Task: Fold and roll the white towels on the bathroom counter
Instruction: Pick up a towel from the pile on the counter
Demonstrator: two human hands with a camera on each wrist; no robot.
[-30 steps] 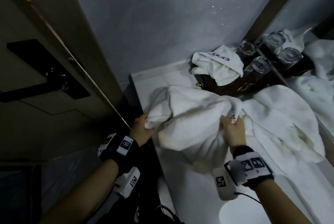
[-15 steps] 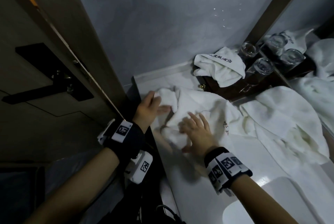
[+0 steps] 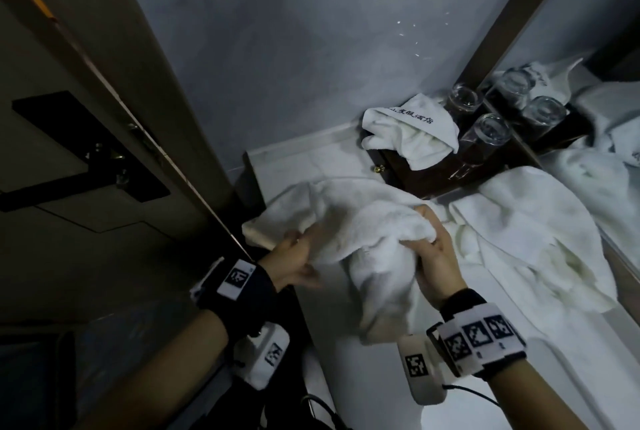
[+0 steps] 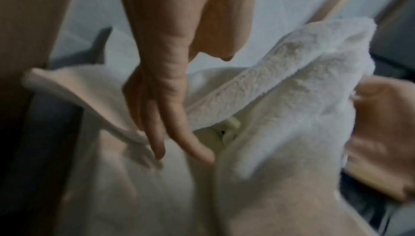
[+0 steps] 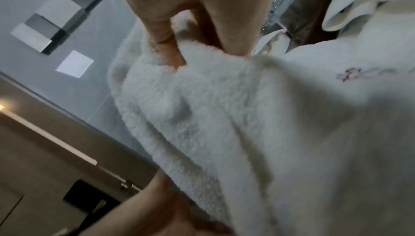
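A white towel [image 3: 360, 221] lies bunched at the left end of the white counter [image 3: 311, 166], with one part lifted. My right hand [image 3: 433, 253] grips that lifted fold, and in the right wrist view the thumb and fingers [image 5: 177, 50] pinch the pile of the towel [image 5: 247, 124]. My left hand [image 3: 298, 256] is at the towel's left edge; its straight fingers [image 4: 166, 121] touch the cloth [image 4: 292, 115] without clasping it. A second white towel [image 3: 540, 239] lies crumpled on the counter to the right.
A small folded towel with dark lettering [image 3: 412, 131] sits on a dark wooden tray [image 3: 440, 173] with upturned glasses [image 3: 488, 135] at the back. A mirror [image 3: 588, 48] runs along the right. A door [image 3: 104, 117] stands close on the left. The basin [image 3: 502, 409] is near me.
Half a second ago both hands lay flat on the towel. Now my right hand has gathered a fold and raised it toward me, and my left hand has slid to the towel's near left edge.
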